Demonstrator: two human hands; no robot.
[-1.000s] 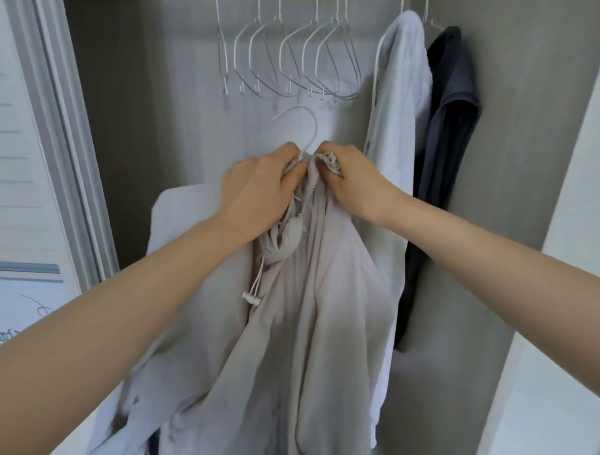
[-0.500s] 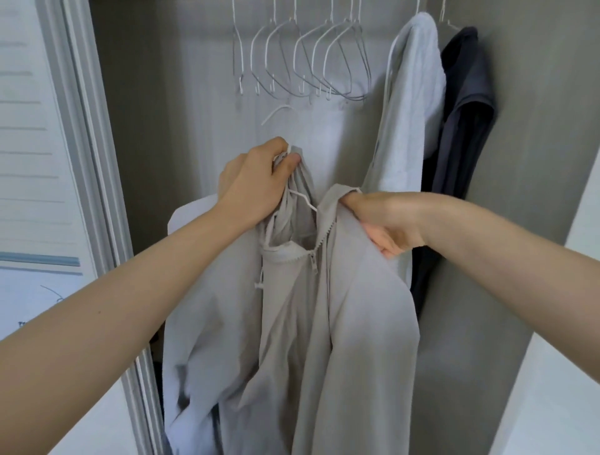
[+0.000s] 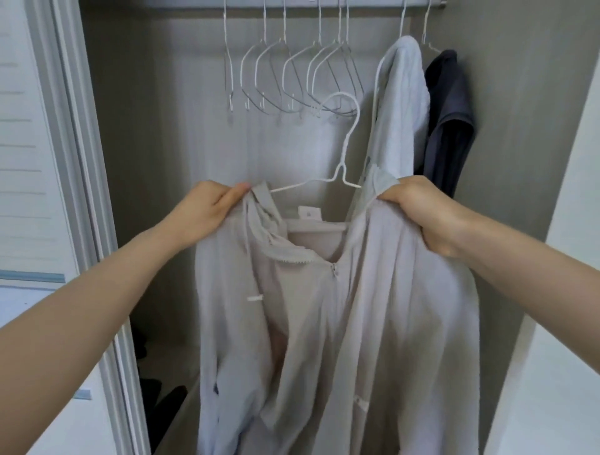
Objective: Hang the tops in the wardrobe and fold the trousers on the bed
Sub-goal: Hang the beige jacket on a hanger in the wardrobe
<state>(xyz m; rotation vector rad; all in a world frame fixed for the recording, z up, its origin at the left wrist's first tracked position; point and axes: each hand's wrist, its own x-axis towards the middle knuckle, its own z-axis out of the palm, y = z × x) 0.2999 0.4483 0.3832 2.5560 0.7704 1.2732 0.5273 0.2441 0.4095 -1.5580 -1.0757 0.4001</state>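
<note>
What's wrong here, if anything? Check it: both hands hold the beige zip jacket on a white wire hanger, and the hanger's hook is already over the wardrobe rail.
One thing is wrong. In the head view the white wire hanger has its hook free in the air below the wardrobe rail, not over it. The rest stands: the left hand and right hand each grip a shoulder of the beige zip jacket.

Beige jacket [image 3: 341,308]; white hanger [image 3: 341,156]; pale blue top [image 3: 402,107]; dark navy top [image 3: 448,123].
</note>
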